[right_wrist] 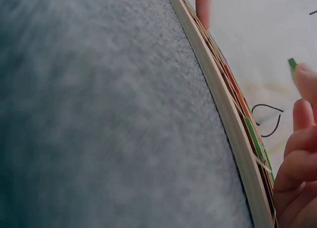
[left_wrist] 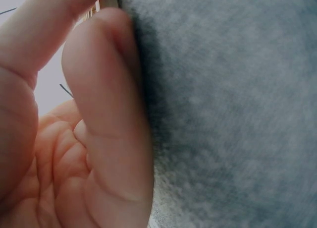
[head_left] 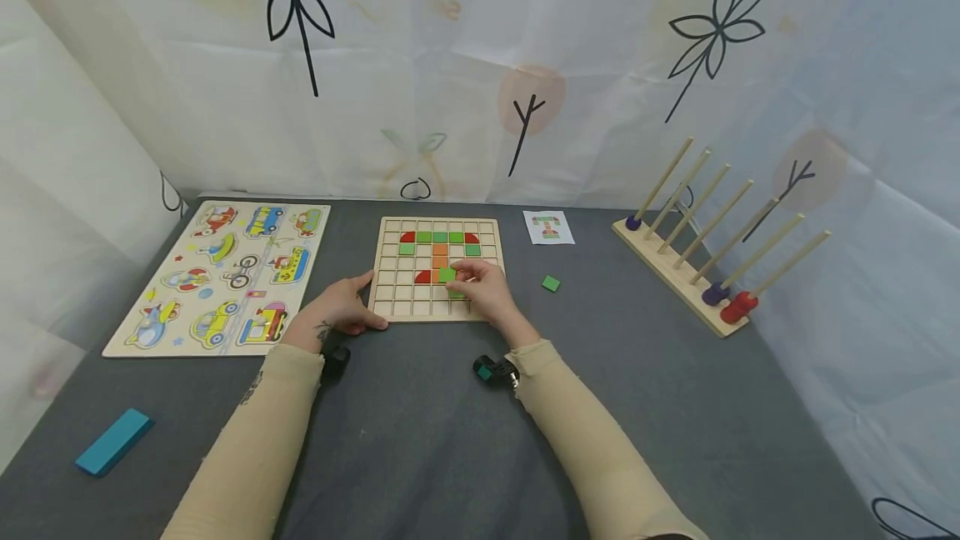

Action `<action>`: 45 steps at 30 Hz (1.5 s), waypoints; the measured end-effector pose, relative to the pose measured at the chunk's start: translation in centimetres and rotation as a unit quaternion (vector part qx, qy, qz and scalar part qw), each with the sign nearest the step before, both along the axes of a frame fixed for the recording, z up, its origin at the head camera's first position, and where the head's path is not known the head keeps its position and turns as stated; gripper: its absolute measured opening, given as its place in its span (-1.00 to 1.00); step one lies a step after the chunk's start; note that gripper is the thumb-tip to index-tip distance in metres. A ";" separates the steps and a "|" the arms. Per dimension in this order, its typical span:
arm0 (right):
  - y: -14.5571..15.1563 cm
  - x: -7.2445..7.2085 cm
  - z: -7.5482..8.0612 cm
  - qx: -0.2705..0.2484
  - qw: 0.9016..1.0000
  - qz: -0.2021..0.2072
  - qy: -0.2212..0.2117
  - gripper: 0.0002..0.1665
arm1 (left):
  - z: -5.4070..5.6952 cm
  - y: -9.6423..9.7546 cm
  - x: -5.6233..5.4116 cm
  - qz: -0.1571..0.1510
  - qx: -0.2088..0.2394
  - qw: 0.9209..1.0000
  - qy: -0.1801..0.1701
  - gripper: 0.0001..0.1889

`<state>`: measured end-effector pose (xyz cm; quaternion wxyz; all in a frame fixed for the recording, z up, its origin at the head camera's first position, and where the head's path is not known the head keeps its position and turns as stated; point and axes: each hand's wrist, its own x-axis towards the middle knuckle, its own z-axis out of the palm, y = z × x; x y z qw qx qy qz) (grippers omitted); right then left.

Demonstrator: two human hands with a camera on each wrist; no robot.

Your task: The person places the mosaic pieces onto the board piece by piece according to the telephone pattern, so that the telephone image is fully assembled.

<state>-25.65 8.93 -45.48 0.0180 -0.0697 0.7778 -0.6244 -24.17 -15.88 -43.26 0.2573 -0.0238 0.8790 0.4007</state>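
A wooden grid board [head_left: 390,307] lies on the table with green and orange square tiles and red rounded tiles in its cells. My left hand [head_left: 339,305] holds it at the near left corner, index finger on the left side and thumb at the front edge. In the left wrist view the thumb [left_wrist: 106,104] lies low along the grey cloth. Over the lower part of the grid, my right hand [head_left: 483,290] pinches a green square tile [head_left: 447,275]. The right wrist view shows this green tile [right_wrist: 292,64] raised above the board's edge [right_wrist: 218,89] at the fingertips.
A loose green tile [head_left: 551,283] lies right of the board, below a small pattern card [head_left: 549,227]. A vehicle puzzle board [head_left: 191,261] is on the left, with a blue block [head_left: 114,442] nearer. At the right stands a peg rack [head_left: 678,272] with red and dark beads.
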 end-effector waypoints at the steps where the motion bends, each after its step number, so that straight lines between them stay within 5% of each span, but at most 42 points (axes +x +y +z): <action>1: -0.1 0.0 0.1 0.017 1.000 0.004 -0.001 -0.60 | 0.0 0.0 0.0 0.000 -0.001 1.000 0.000 0.14; 12: -1.2 0.1 1.1 0.206 0.978 0.022 -0.026 -0.59 | 0.0 -0.1 0.0 -0.003 -0.003 1.000 0.003 0.14; 22: -1.5 0.1 1.5 0.290 0.956 0.043 -0.026 -0.55 | -0.3 -0.2 -0.2 -0.005 -0.004 1.000 0.008 0.15; 24: -1.4 0.2 1.5 0.280 0.959 0.035 -0.024 -0.53 | -0.4 -0.3 -0.2 -0.006 -0.003 1.000 0.010 0.15; 26: -0.9 0.0 1.5 0.231 0.972 0.025 -0.023 -0.51 | -0.4 -0.3 -0.2 -0.005 -0.004 1.000 0.010 0.15; 31: 1.7 -0.4 1.3 0.040 0.998 -0.014 -0.040 -0.45 | -0.3 -0.3 -0.2 0.000 0.003 1.000 0.005 0.15; 37: 6.0 -0.2 1.5 -0.092 0.988 -0.097 -0.079 -0.42 | -0.2 -0.2 -0.2 -0.001 0.010 1.000 0.002 0.15; 45: 10.8 0.3 1.4 -0.022 0.971 -0.206 -0.116 -0.45 | -0.3 -0.3 -0.2 -0.002 0.020 1.000 -0.002 0.15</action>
